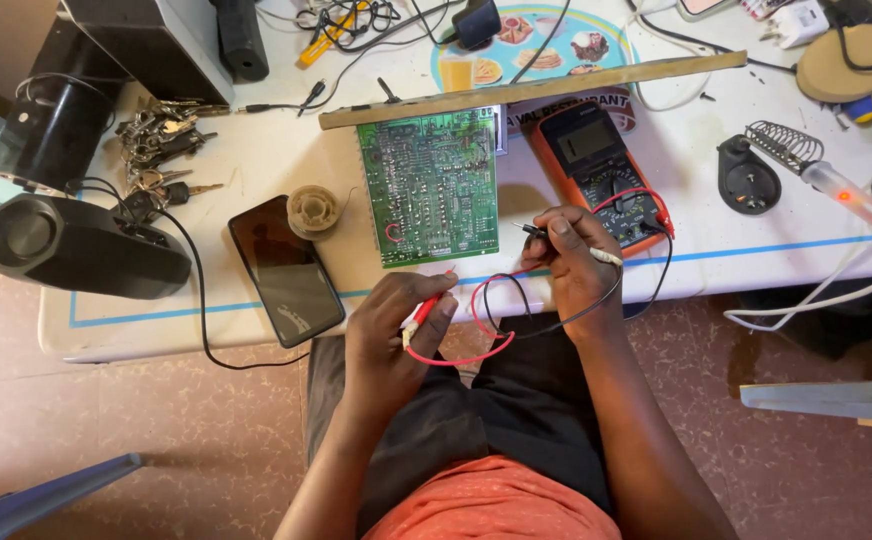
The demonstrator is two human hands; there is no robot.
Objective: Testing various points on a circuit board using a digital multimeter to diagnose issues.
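Simply probes in both hands.

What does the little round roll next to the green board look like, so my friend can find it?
Start at the white table and find the big green circuit board in its middle. Just left of the board, above the top of the black phone, sits a small solder spool. It is the only pale, round, wound thing there.
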